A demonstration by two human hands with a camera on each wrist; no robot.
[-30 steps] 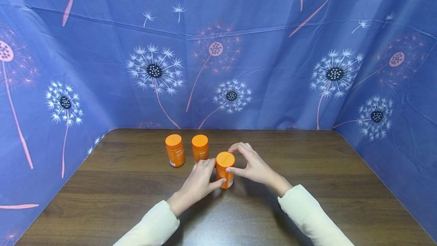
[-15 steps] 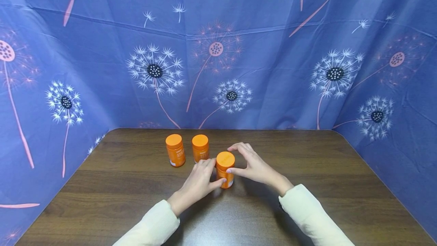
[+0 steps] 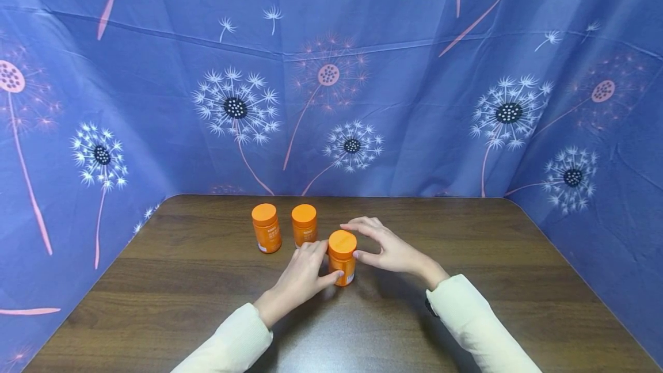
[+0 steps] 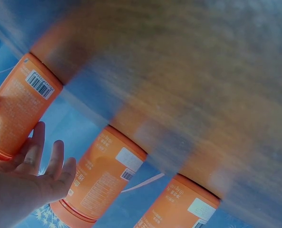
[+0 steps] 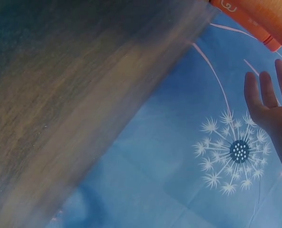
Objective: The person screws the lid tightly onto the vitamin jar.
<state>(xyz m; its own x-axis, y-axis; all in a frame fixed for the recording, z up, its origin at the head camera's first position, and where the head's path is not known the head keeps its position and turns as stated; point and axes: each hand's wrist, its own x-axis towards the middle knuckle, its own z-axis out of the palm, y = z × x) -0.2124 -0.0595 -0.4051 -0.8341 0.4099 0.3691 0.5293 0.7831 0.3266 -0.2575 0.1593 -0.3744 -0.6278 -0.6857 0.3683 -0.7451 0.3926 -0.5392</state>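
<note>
An orange jar (image 3: 342,270) with a round screw lid (image 3: 343,241) stands upright on the table. My left hand (image 3: 300,275) grips the jar's body from the left, thumb across the front. In the left wrist view that hand (image 4: 36,175) is beside the labelled jar (image 4: 19,107), barcode near its base. My right hand (image 3: 391,249) is at the lid from the right, its thumb tip at the near right edge and its fingertips along the far edge. The right wrist view shows outstretched fingers (image 5: 268,90) just below the jar (image 5: 262,16); the thumb is out of sight there.
Two more lidded orange jars stand behind to the left, one farther left (image 3: 266,229) and one (image 3: 304,223) partly hidden behind my left hand. The brown wooden table (image 3: 492,258) backs onto a blue dandelion-print cloth (image 3: 414,102).
My right hand has shifted round the lid: its thumb slid from the front to the right edge, and its fingertips moved left along the far edge. The left hand stays put.
</note>
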